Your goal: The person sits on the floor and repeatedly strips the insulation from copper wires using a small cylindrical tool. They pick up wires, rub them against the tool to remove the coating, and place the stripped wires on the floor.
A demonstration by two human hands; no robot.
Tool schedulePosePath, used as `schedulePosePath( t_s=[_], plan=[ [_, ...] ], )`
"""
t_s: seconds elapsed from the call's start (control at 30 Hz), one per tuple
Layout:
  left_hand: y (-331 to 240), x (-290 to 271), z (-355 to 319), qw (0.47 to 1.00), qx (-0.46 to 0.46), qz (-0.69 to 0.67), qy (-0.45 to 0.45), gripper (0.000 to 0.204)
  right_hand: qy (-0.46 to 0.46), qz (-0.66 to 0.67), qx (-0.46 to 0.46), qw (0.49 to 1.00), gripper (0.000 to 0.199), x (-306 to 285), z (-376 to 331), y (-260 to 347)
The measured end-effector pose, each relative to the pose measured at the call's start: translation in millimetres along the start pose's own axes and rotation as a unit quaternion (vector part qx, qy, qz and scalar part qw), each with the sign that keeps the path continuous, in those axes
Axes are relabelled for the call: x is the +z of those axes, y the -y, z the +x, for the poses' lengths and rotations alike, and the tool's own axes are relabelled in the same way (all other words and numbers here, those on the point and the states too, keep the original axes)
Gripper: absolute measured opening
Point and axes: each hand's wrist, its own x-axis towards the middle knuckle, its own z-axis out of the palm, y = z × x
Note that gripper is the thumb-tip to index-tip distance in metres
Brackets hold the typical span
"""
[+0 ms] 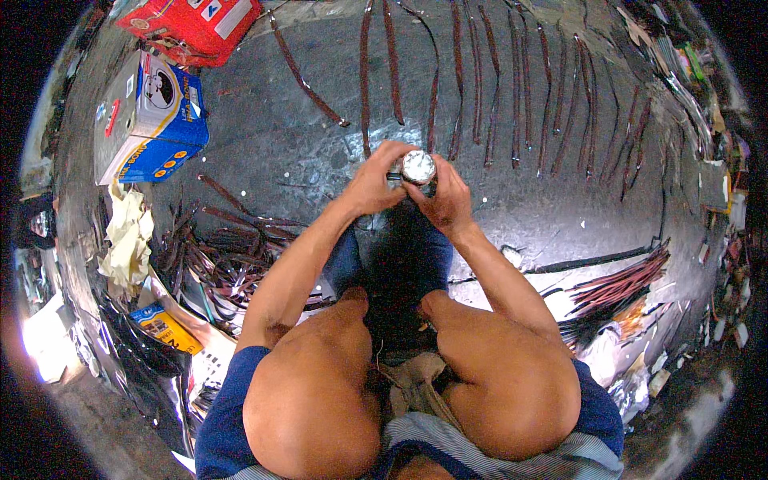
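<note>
In front of my knees, both hands close around a small round thing with a silvery white top and a dark side (418, 166). My left hand (374, 182) grips it from the left, and my right hand (445, 196) has its fingers against the right and near side. The fingers hide most of its lower part, so its exact kind is unclear. Just beyond the hands, long dark brown strips (459, 72) lie roughly side by side on a dark grey surface (312, 152). Some strips have shiny spots at their ends.
A blue and white tin (172, 120) stands at the left, beside a red container (210, 32). Below them are crumpled cream material (126, 236) and a tangled pile of strips (216, 256). Another strip bundle (620, 284) lies at the right. Scraps (724, 264) line the right edge.
</note>
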Motion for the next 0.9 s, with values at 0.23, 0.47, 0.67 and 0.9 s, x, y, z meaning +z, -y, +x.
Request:
schedulePosePath(
  t_s=[0.23, 0.47, 0.67, 0.9],
  plan=[
    [-7, 16, -9, 0.988, -0.126, -0.086, 0.021, 0.055, 0.068, 0.165, 0.253, 0.951, 0.049, 11, -11, -29],
    [-11, 16, -2, 0.991, -0.109, -0.065, 0.033, 0.053, 0.083, 0.335, 0.431, 0.834, 0.034, 25, -6, -59],
    [-3, 10, -4, 0.994, -0.1, -0.027, 0.032, 0.058, 0.014, 0.383, 0.432, 0.817, 0.037, -56, 28, -19],
    [-20, 11, 7, 0.986, -0.157, -0.023, 0.043, 0.045, -0.112, 0.57, 0.227, 0.781, 0.038, -251, 55, 20]
  ],
)
